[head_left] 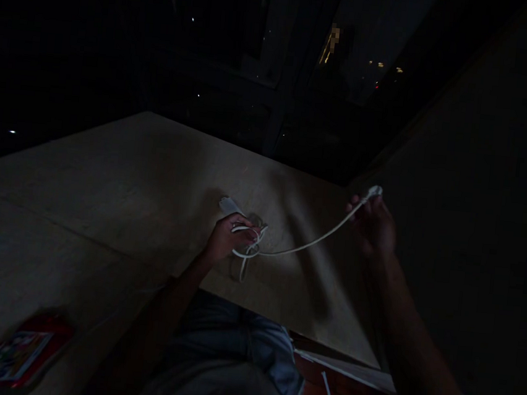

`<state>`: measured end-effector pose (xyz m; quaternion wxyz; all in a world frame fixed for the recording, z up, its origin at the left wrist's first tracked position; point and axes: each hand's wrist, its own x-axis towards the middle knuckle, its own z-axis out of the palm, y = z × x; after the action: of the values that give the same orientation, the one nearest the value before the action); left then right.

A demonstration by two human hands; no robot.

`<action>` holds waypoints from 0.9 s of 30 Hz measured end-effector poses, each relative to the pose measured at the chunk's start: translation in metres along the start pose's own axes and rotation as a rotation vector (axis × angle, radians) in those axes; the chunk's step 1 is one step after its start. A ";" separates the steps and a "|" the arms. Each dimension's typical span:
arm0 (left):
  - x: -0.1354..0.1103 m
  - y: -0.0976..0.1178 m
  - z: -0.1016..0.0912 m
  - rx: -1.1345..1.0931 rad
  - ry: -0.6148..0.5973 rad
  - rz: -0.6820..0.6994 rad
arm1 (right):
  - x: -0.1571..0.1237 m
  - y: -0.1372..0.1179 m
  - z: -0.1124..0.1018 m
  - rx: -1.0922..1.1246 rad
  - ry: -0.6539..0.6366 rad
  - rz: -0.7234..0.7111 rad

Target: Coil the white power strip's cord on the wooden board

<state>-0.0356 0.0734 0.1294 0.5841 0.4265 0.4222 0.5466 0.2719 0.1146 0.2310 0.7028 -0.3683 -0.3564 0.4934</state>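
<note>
A white power cord [308,246] runs between my two hands above a pale surface. My left hand [229,234] is closed around a loosely bundled part of it, and several loops [243,273] hang below the fingers. Beyond that hand a white, flat, block-like end [230,205] sticks out; its exact kind is too dark to tell. Held up at the right, my right hand [375,224] grips the cord by its white plug [375,191]. From the plug the cord sags in a curve to the bundle.
A red packet [20,348] with a printed label lies at the lower left of the pale surface [108,164]. Dark window panes [241,46] stand behind, and a dark wall [476,212] rises on the right. Below right, a reddish floor [343,385] shows a thin white strip [327,388].
</note>
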 end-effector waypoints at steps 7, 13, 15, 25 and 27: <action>0.009 -0.001 0.025 0.560 -0.236 0.272 | 0.021 0.055 0.070 -0.374 -0.419 0.394; 0.024 -0.004 0.029 0.752 -0.176 0.732 | 0.006 0.114 0.093 -0.886 -0.972 0.563; 0.029 -0.006 0.025 0.735 -0.134 0.780 | 0.001 0.126 0.091 -0.944 -1.061 0.593; 0.044 -0.032 0.021 0.308 0.080 0.388 | -0.019 0.151 0.064 -0.664 -0.886 0.866; 0.045 -0.036 0.021 0.255 0.142 0.307 | -0.021 0.148 0.060 -0.512 -0.900 0.907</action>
<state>-0.0030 0.1166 0.1000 0.4043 0.5167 0.4579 0.6000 0.1509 0.1406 0.1280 0.1013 -0.3946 -0.5297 0.7439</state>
